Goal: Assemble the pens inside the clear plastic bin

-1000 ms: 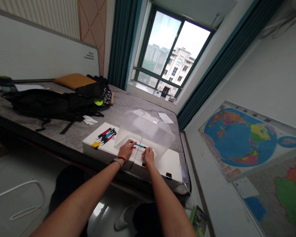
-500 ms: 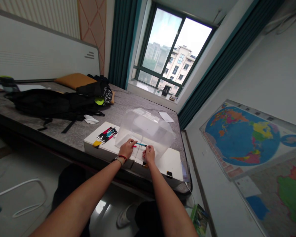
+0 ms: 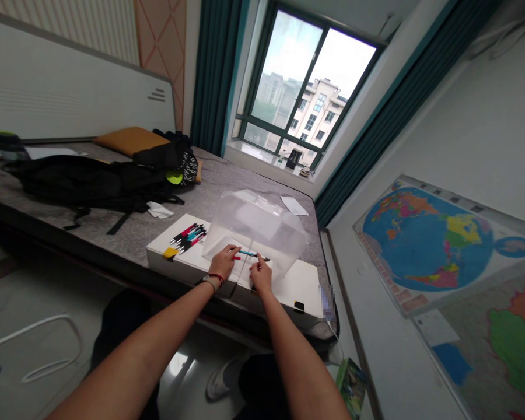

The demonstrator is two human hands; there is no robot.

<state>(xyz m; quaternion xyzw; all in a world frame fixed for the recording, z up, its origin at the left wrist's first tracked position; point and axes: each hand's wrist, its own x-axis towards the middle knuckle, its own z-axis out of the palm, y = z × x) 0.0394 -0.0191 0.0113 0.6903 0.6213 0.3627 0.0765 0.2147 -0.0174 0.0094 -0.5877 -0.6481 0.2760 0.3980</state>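
A pen with a teal barrel and dark end is held level over the white boxes, in front of a clear plastic bin. My left hand pinches its left end. My right hand is closed at the other end, its index finger against the barrel and the dark tip showing beyond; the remaining fingers are curled and partly hidden. A short red piece shows beside my left fingertips, its kind unclear. Several pens in red, teal and black lie in a pile to the left of my hands.
The translucent bin stands on two white boxes at the bed's edge. A yellow tape piece sticks to the left box. Farther back on the bed lie a black backpack, a crumpled tissue and a paper sheet.
My right hand has shifted slightly left along the pen and its index finger is now straighter. The pen's dark end has come into view past it. My left hand keeps its pinch.
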